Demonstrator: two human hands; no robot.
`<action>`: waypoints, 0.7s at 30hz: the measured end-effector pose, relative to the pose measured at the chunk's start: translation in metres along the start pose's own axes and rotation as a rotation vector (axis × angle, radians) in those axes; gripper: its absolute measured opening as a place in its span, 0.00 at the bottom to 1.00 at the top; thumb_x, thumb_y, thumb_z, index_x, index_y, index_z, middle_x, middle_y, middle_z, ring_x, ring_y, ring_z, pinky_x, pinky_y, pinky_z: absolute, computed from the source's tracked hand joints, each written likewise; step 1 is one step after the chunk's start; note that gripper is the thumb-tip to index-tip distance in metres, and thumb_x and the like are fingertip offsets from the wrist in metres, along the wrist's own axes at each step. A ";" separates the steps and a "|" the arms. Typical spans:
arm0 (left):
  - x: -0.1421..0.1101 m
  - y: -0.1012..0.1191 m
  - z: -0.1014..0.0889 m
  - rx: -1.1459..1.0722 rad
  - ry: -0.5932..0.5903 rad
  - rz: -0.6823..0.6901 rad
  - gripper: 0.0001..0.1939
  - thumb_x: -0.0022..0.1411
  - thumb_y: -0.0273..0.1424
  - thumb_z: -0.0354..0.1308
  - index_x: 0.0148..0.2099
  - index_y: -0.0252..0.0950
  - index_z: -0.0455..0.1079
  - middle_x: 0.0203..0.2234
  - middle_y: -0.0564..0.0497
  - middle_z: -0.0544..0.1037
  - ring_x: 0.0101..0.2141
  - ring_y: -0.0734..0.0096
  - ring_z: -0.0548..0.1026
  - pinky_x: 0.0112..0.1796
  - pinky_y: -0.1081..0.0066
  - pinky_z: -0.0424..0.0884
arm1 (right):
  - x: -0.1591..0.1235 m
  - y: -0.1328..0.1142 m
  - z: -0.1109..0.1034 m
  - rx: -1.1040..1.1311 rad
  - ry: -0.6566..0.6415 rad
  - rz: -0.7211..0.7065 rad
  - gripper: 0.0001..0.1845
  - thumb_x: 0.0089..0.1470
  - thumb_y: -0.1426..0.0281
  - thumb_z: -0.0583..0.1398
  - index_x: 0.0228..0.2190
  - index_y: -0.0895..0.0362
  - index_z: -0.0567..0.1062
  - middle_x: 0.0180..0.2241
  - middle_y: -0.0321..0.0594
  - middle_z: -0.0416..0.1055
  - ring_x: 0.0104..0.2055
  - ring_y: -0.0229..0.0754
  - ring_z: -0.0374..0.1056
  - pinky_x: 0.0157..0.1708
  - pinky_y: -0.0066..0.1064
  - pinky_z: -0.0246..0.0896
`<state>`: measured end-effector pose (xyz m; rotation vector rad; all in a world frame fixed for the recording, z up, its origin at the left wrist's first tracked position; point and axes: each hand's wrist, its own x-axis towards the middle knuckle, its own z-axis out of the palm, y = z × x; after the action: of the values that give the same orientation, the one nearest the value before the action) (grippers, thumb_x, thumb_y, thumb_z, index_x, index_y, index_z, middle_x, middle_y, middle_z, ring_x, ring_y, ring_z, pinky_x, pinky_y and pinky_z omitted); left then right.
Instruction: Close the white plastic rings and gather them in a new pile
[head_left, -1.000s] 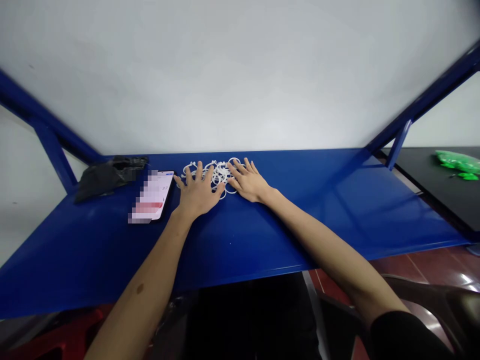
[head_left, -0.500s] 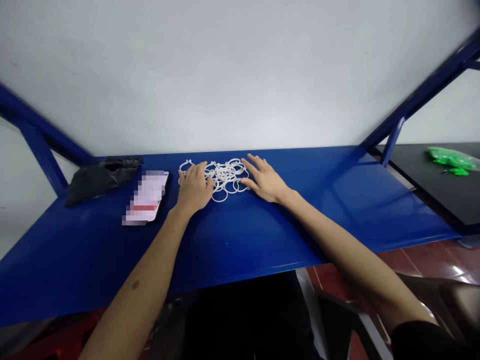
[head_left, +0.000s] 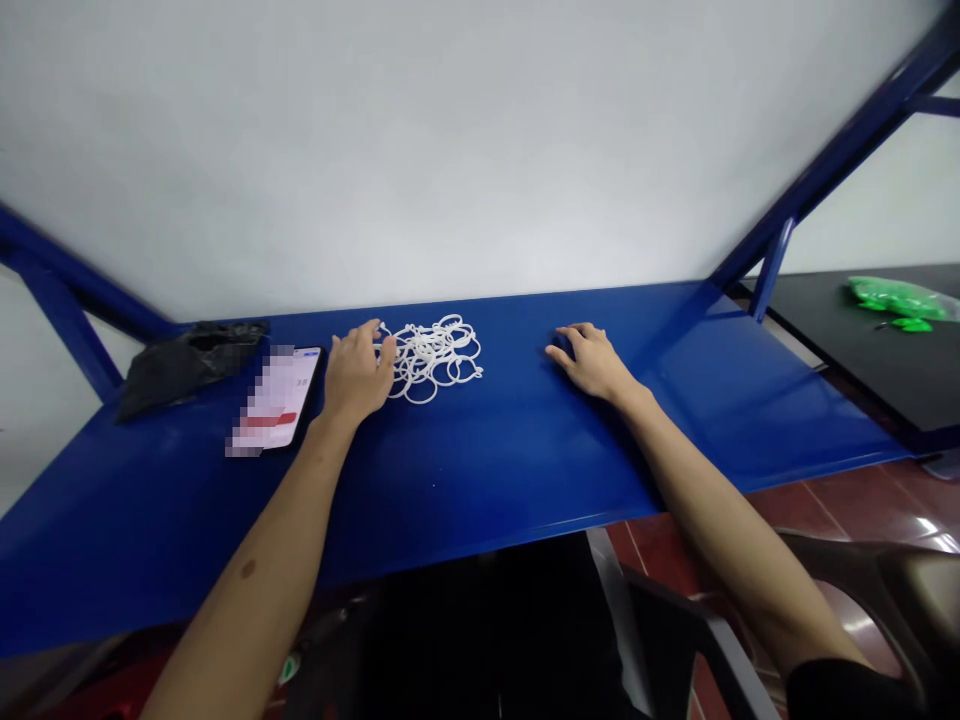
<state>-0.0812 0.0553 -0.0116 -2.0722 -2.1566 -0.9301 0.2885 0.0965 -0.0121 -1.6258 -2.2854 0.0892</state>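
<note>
A loose pile of thin white knotted loops (head_left: 429, 352), perhaps cord or elastic, lies on the blue tabletop (head_left: 480, 460). My left hand (head_left: 358, 372) rests palm down at the pile's left edge, its fingers covering or touching a few loops, without a grip on them. Some distance to the right of the pile is my right hand (head_left: 591, 362). Its fingers are apart and slightly bent over the blue surface, and it holds nothing.
Left of my left hand lies a phone (head_left: 276, 405) with a lit screen. A black plastic bag (head_left: 184, 365) is behind it. Blue metal braces (head_left: 772, 268) rise at both sides against a white wall. On a black table (head_left: 855, 350) sits a clear bag of green items (head_left: 896, 300).
My right hand has moved right, away from the loops. My left hand has shifted slightly left, uncovering more of the pile. The view has turned slightly.
</note>
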 end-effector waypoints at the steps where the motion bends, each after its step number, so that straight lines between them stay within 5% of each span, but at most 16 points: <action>1: 0.000 0.003 -0.003 -0.022 0.030 0.018 0.24 0.71 0.41 0.42 0.61 0.34 0.63 0.52 0.37 0.75 0.57 0.47 0.70 0.64 0.42 0.55 | 0.000 0.000 -0.001 0.000 -0.004 0.005 0.33 0.65 0.50 0.50 0.58 0.61 0.71 0.56 0.60 0.67 0.61 0.63 0.62 0.63 0.64 0.51; 6: -0.014 0.045 -0.019 -0.088 0.127 0.202 0.15 0.68 0.37 0.50 0.53 0.39 0.68 0.48 0.43 0.75 0.53 0.52 0.71 0.60 0.47 0.62 | -0.003 0.001 0.000 -0.005 -0.029 0.043 0.35 0.64 0.46 0.49 0.58 0.58 0.71 0.59 0.59 0.63 0.64 0.66 0.59 0.61 0.72 0.46; 12: -0.056 0.101 -0.012 -0.207 -0.239 0.652 0.10 0.68 0.35 0.53 0.47 0.40 0.72 0.42 0.48 0.77 0.46 0.60 0.74 0.53 0.54 0.70 | -0.004 -0.003 -0.001 -0.004 -0.075 0.062 0.37 0.62 0.45 0.51 0.59 0.59 0.69 0.60 0.61 0.62 0.65 0.67 0.57 0.62 0.72 0.44; 16: -0.070 0.106 -0.003 -0.196 -0.411 0.761 0.13 0.69 0.36 0.54 0.51 0.38 0.73 0.46 0.46 0.77 0.48 0.59 0.74 0.53 0.54 0.70 | -0.005 -0.003 -0.004 -0.003 -0.082 0.040 0.36 0.62 0.45 0.52 0.59 0.58 0.69 0.60 0.60 0.62 0.64 0.67 0.58 0.62 0.72 0.46; 21: -0.070 0.103 -0.004 -0.191 -0.413 0.744 0.13 0.69 0.35 0.55 0.52 0.39 0.73 0.47 0.46 0.78 0.49 0.59 0.75 0.56 0.51 0.69 | -0.005 0.001 -0.003 -0.013 -0.084 0.034 0.36 0.62 0.46 0.52 0.60 0.57 0.69 0.59 0.59 0.62 0.64 0.67 0.58 0.61 0.72 0.47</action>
<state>0.0203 -0.0151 0.0052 -3.0230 -1.1954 -0.6620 0.2920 0.0914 -0.0110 -1.6979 -2.3251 0.1545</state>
